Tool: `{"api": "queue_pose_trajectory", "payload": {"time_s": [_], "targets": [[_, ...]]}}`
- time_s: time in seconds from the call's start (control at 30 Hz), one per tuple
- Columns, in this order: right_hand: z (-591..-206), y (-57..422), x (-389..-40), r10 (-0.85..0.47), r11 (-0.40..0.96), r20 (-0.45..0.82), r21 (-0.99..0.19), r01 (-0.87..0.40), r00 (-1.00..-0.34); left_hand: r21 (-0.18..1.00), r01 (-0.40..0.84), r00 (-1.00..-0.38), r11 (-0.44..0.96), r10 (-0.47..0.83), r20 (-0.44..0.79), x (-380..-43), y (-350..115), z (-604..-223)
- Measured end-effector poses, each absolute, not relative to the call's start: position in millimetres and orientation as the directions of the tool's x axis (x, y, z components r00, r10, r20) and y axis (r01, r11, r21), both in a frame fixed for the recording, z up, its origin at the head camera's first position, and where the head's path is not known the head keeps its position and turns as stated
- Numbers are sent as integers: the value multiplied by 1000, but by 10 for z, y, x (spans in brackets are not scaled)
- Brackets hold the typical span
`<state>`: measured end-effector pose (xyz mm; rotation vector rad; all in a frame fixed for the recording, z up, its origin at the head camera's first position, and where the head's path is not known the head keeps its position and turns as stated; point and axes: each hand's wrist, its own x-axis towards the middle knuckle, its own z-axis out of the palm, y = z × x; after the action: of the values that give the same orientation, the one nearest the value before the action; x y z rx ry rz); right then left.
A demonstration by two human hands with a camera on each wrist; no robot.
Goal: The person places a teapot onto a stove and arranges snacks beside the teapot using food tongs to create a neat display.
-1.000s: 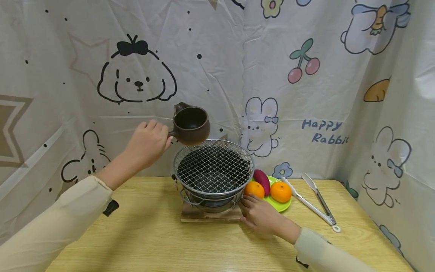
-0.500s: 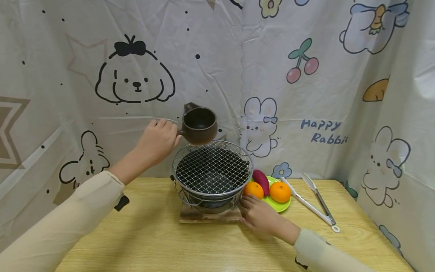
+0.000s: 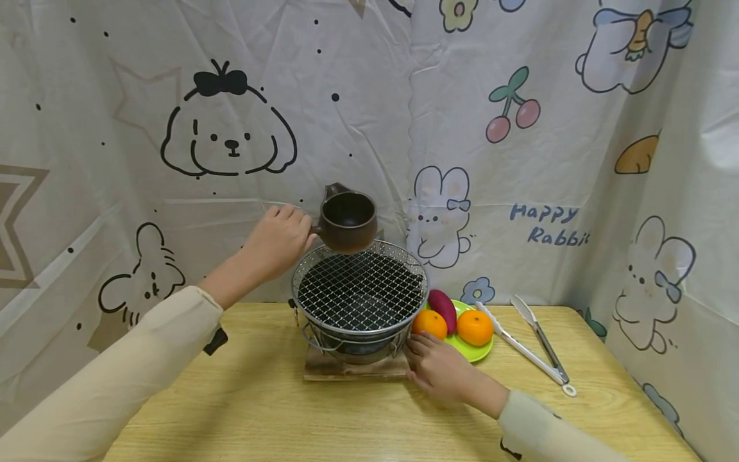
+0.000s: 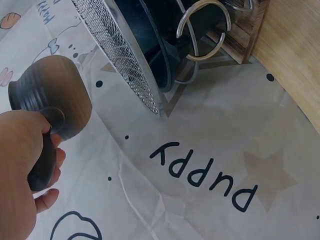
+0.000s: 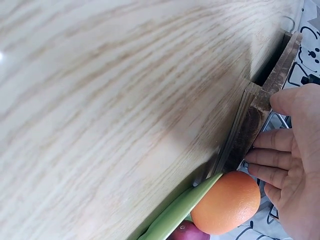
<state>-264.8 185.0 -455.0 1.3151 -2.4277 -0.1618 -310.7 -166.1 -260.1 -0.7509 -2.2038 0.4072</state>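
Note:
A dark brown side-handled clay teapot [image 3: 348,232], with a spout and no lid, is held up over the back of the round tabletop grill [image 3: 360,295]. My left hand [image 3: 281,239] grips its handle [image 4: 43,167], fingers wrapped round it in the left wrist view. The pot's bottom overlaps the far rim of the wire mesh. My right hand [image 3: 440,366] rests at the right end of the wooden base [image 3: 355,368] under the grill. In the right wrist view its fingers [image 5: 270,159] lie nearly straight along the base, thumb at the corner.
Beside the right hand, a green plate [image 3: 476,353] bears two oranges [image 3: 475,328] and a purple sweet-potato-shaped item [image 3: 442,310]. Metal tongs [image 3: 522,346] lie spread farther right on the wooden table [image 3: 248,398]. A printed curtain [image 3: 358,115] hangs behind.
My left hand has carried the teapot to the right and, lately, slightly down over the grill. The right hand has stayed at the wooden base.

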Motion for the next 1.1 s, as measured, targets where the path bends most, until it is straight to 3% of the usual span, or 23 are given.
{"api": "queue_pose_trajectory", "payload": {"time_s": [0.27,0.5,0.87,1.1], "targets": [[-4542,1853,-2642,-827,554,288,271,-787,-483,-434,505,-517,746,664,540,-3220,-1721,-2576],[-4542,1855,-2638,-822,559,295,250,-791,-487,-459,538,-470,707,704,532,-3310,-1743,-2566],[-4557,1862,-2633,-815,575,255,244,-781,-521,-464,539,-531,703,711,461,-3375,-1698,-2560],[-4553,1856,-2629,-814,578,246,245,-778,-527,-467,543,-531,698,716,453,-3396,-1682,-2576]]}}
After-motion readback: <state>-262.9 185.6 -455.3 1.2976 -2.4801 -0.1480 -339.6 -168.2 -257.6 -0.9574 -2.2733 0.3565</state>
